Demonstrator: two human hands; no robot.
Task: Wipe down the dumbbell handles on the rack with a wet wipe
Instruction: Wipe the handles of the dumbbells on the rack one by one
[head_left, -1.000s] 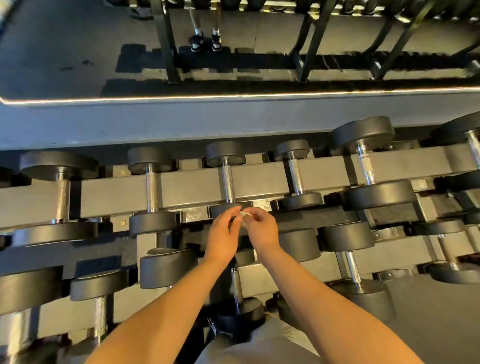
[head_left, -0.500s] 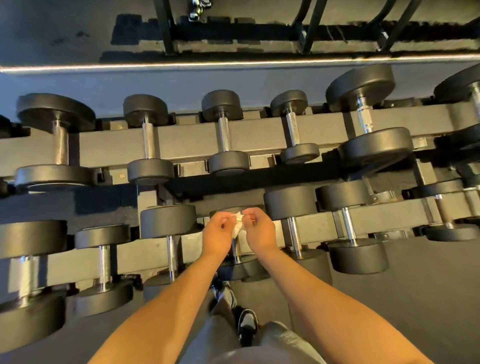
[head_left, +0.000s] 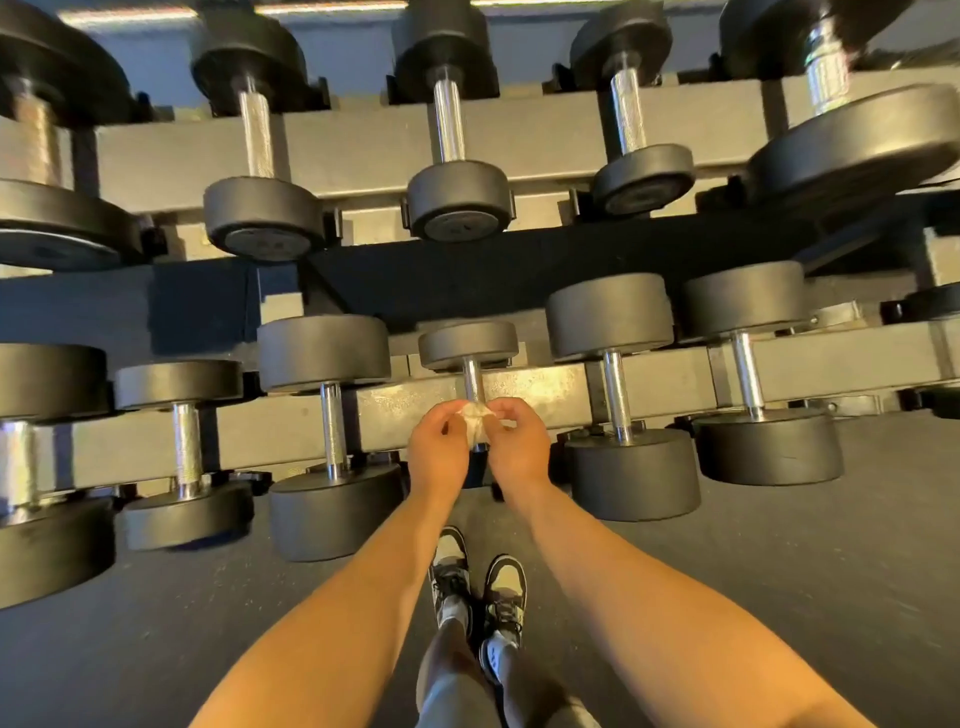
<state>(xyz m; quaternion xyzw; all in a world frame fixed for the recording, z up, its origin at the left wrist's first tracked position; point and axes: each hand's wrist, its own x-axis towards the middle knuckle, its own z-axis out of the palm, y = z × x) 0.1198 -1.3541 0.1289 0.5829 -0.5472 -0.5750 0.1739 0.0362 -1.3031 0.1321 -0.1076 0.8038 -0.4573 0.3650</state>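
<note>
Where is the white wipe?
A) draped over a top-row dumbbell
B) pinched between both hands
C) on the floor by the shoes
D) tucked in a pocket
B: the left hand and right hand both pinch the wet wipe, in front of a lower-row dumbbell handle.

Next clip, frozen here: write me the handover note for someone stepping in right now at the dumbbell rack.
Left hand: fingers pinch the left edge of the wipe.
Right hand: pinches its right edge.
Wipe: bunched between both hands, just in front of the handle of the small dumbbell on the lower row of the rack; whether it touches is unclear.
Done: nothing shows which handles are already wiped.
Left: wrap the wipe round this handle, rub it, then probably work along both rows.
</note>
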